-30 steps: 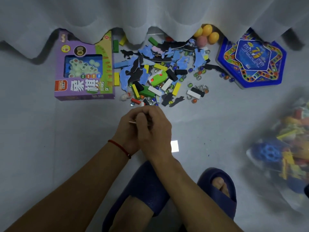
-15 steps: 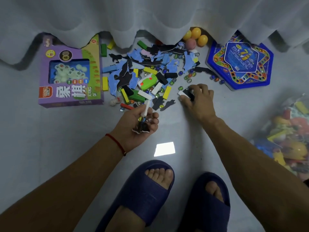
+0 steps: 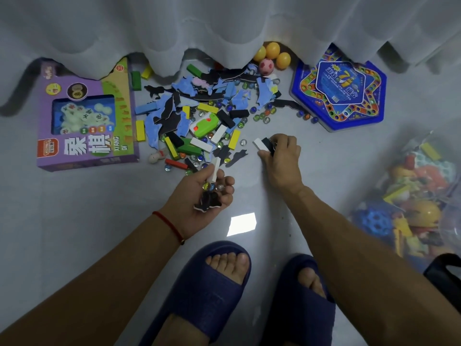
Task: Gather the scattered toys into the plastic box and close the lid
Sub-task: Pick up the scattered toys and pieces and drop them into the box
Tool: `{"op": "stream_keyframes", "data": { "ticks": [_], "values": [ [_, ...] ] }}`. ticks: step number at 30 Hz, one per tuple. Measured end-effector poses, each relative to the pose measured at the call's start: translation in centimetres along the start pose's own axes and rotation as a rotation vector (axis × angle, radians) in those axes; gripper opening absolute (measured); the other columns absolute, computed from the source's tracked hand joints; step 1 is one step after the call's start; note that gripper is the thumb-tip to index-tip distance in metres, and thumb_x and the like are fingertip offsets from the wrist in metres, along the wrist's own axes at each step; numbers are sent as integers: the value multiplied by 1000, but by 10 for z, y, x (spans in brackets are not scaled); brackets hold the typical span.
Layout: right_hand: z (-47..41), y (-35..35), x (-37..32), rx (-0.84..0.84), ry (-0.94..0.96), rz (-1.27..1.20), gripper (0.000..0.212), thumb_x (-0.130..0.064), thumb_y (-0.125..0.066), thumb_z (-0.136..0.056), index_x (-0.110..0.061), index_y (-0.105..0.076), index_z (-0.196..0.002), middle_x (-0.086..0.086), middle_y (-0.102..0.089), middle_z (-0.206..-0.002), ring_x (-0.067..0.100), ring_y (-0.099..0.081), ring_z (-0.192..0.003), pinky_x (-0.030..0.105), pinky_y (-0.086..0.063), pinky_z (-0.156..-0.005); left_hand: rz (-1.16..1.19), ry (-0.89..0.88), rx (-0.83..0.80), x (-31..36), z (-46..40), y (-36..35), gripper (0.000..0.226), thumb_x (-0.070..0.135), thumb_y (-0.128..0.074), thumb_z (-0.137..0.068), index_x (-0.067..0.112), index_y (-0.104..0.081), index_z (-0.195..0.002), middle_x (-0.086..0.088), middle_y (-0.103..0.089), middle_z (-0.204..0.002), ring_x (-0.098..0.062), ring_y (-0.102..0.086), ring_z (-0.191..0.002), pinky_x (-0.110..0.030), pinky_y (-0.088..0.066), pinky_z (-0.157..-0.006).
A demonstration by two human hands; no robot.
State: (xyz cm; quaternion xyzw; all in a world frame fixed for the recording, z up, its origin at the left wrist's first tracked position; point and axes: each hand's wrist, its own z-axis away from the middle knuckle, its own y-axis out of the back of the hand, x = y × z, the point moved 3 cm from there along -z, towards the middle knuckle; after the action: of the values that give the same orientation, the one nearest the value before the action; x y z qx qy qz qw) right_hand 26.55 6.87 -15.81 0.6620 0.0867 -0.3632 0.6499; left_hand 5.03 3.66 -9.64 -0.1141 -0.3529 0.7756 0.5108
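Gathering barely begun; toy pile (image 3: 204,121) mostly scattered on floor below curtain (image 3: 224,26); left hand (image 3: 199,196) cupped around marbles and pieces near the pile; right hand (image 3: 279,156) pinching blocks (image 3: 262,144) beside it; plastic box (image 3: 414,203) right of pile, lid unseen.

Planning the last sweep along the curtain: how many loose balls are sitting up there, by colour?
Yellow balls: 3
Pink ball: 1
Total: 4
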Motion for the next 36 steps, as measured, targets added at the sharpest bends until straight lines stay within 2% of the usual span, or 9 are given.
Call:
{"op": "stream_keyframes", "data": {
  "ticks": [7, 11, 14, 17, 20, 23, 27, 31, 36],
  "values": [
    [6, -6, -11, 24, 134, 334, 32, -27, -42, -104, -7, -45, -129, 16, -45, -123, 31, -42, -107, 44, -43, -97, -13, -11, 19, -2, 1, 7, 37, 36, -43, -102, 10, -58, -81, -10, -60, -83, -19, -54, -67, -23, -44, -53],
    [-13, 8, -18, -119, 86, 389, 42, -28, -57, -94, -3, -48, -127, 19, -49, -119, 33, -49, -105, 41, -47, -91, -28, -22, 26, -1, 4, 11, 36, 36, -41, -103, 11, -58, -82, -10, -60, -84, -19, -54, -66, -23, -45, -52],
    [-25, 28, -17, -220, -89, 142, 48, -35, -73, -82, -9, -53, -118, 12, -58, -110, 29, -62, -92, 42, -57, -76, -43, -26, 27, -1, 5, 10, 37, 36, -41, -103, 11, -57, -81, -10, -60, -83, -19, -53, -66, -23, -44, -53],
    [-26, 48, -14, -232, -332, -300, 33, -32, -73, -87, -8, -59, -107, 5, -64, -91, 25, -69, -73, 35, -57, -55, -52, -28, 13, -2, 5, 7, 36, 35, -41, -103, 11, -56, -82, -10, -59, -84, -19, -54, -66, -24, -45, -53],
    [-21, 66, -2, -135, -509, -674, 27, -35, -63, -93, -9, -63, -96, 3, -59, -81, 14, -54, -69, 24, -42, -55, -68, -35, 0, -3, 5, 4, 34, 34, -42, -103, 10, -56, -83, -10, -60, -85, -19, -55, -67, -25, -45, -53],
    [-2, 75, 14, -154, -572, -1319, 33, -30, -53, -92, -3, -61, -109, 6, -52, -82, 12, -47, -65, 20, -37, -50, -68, -29, -16, -6, 6, 1, 32, 33, -42, -103, 11, -56, -84, -10, -59, -86, -19, -55, -67, -25, -46, -53],
    [24, 78, 24, -213, -562, -1589, 46, -30, -48, -74, -1, -65, -106, 12, -56, -88, 22, -53, -73, 27, -40, -59, -78, -18, -7, -11, 6, -2, 32, 35, -42, -102, 12, -56, -85, -9, -60, -85, -19, -55, -67, -24, -46, -54],
    [34, 79, 9, -148, -651, -1557, 36, -34, -43, -86, -5, -64, -92, 13, -58, -87, 23, -54, -71, 28, -40, -56, -100, -20, 22, -15, 7, -3, 31, 35, -44, -101, 11, -56, -86, -10, -60, -86, -20, -55, -67, -24, -46, -54],
    [57, 114, -38, -158, -674, -1121, 21, -18, -47, -97, -5, -62, -104, 8, -55, -77, 17, -55, -54, 27, -40, -50, -136, -43, -4, -24, 18, -42, 28, 37, -44, -101, 13, -55, -90, -9, -59, -81, -20, -53, -63, -25, -42, -48]
  ]
}}
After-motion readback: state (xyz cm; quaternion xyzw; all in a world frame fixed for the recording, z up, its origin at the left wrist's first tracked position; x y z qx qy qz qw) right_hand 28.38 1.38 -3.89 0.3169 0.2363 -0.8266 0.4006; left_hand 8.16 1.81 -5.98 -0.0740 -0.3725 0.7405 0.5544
